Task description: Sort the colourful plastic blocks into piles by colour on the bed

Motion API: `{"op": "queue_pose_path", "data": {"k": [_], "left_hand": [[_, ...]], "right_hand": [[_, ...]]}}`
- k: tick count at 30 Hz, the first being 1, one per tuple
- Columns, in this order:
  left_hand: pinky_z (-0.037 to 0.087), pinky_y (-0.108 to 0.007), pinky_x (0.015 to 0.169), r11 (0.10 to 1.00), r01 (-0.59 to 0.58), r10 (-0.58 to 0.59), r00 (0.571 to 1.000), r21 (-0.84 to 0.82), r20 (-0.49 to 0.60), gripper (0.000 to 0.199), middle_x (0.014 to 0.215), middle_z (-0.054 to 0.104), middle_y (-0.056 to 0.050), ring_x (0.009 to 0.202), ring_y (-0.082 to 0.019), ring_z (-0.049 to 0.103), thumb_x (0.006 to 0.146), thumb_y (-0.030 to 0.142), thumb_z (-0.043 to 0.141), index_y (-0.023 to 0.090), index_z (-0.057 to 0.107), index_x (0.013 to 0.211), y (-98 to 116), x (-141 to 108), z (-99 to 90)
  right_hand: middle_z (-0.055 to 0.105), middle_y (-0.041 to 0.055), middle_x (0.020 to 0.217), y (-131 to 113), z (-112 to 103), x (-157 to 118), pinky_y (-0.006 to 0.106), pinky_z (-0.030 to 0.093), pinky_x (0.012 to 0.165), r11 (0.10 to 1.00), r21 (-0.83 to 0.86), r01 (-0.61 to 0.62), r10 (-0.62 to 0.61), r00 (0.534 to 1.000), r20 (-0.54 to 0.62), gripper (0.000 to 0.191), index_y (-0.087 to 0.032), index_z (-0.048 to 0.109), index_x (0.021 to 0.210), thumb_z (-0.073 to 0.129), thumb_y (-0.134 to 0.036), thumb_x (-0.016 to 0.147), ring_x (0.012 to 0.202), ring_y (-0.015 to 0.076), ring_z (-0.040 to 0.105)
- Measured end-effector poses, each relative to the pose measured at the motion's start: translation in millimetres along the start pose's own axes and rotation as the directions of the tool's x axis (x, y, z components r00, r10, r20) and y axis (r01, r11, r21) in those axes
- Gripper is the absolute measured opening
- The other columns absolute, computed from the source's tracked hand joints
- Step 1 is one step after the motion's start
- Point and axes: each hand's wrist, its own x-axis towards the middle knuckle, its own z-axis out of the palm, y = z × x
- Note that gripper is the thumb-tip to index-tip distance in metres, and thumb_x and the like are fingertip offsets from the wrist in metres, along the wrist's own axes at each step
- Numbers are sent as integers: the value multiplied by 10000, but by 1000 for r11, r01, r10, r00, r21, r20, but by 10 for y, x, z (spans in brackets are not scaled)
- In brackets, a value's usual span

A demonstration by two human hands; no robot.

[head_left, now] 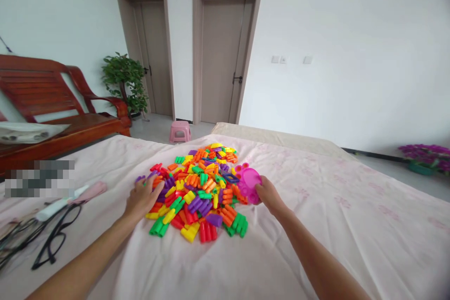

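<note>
A heap of plastic building pieces (pixel 200 197) in red, orange, yellow, green and purple lies on a pale cloth. At its left edge rests my left hand (pixel 142 197), fingers apart and touching some purple and orange pieces; it grips none that I can see. My right hand (pixel 270 194) pinches the rim of a pink plastic disc (pixel 251 179), raised over the heap's right side. Small round lobes ring the disc's edge. Within the heap, near the disc, is a dark blue frame-like piece (pixel 230 177).
Black-framed glasses (pixel 58 239), cables (pixel 21 239) and a white-and-pink tube-like item (pixel 59 206) lie on the left of the cloth (pixel 333 253). Beyond it stand a wooden bench (pixel 52 89), a pink stool (pixel 180 131) and a potted plant (pixel 124 82). Purple flowers (pixel 427 153) are at right.
</note>
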Motion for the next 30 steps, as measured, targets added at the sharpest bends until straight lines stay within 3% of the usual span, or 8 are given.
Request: {"op": "queue_pose_path", "data": {"k": [5,10,15,19,21,24,27,30], "left_hand": [[414,-489,1199,958,-165,182,982,-234,54,673,1538,573,-188,1447,-340,525,976,605,399,201,586,1481,570,-81,211],[343,-431,1258,861,-150,248,958,-486,142,650,1543,582,-162,1511,-320,460,916,570,514,183,631,1426,1112,-43,340],[392,-402,1228,772,-229,369,921,-593,126,535,1464,664,-119,1422,-300,551,922,558,545,206,728,1282,1580,-31,296],[469,-374,1134,715,-307,496,856,-628,147,492,1286,768,-81,1265,-294,658,927,578,524,210,777,1136,1875,-100,145],[500,-365,1063,726,-347,511,850,-594,128,477,1139,807,-65,1148,-291,702,929,591,503,214,788,993,1919,-101,61],[504,-356,1034,778,-365,464,883,-511,75,504,1041,818,-52,1095,-286,718,948,590,432,227,775,884,1805,40,-17],[473,-361,1103,845,-330,400,912,-421,90,542,1189,809,-51,1218,-292,685,942,598,384,239,782,1012,1553,370,-18],[402,-397,1201,874,-298,368,922,-384,122,582,1361,755,-85,1370,-305,607,898,624,409,233,758,1152,1326,787,36]], "right_hand": [[769,142,1032,-229,69,-64,318,478,826,980,-200,7,0,999,36,472,-131,605,1353,463,-145,903,990,268,714],[768,146,1057,-339,146,-53,302,460,796,986,-159,44,-33,997,74,415,-144,625,1292,450,-131,915,995,265,711],[773,107,1003,-452,244,-125,278,435,730,985,-131,113,-106,992,62,406,-175,602,1315,428,-168,948,918,240,708],[778,114,993,-557,157,-246,292,430,734,948,-174,266,-259,964,66,470,-167,536,1424,392,-199,978,875,252,710],[779,121,1011,-556,47,-273,304,438,749,921,-176,348,-344,937,55,494,-169,517,1455,386,-226,982,861,260,712],[772,132,1044,-408,-129,-208,331,461,770,916,-141,376,-384,923,-27,519,-167,519,1458,362,-302,982,856,271,709],[759,129,1015,-72,-218,-38,350,491,768,969,-19,247,-247,953,-178,519,-156,586,1357,368,-354,930,860,276,692],[728,100,898,326,-185,130,356,511,721,975,193,114,-56,957,-284,419,-167,661,1095,414,-364,820,822,272,662]]}}
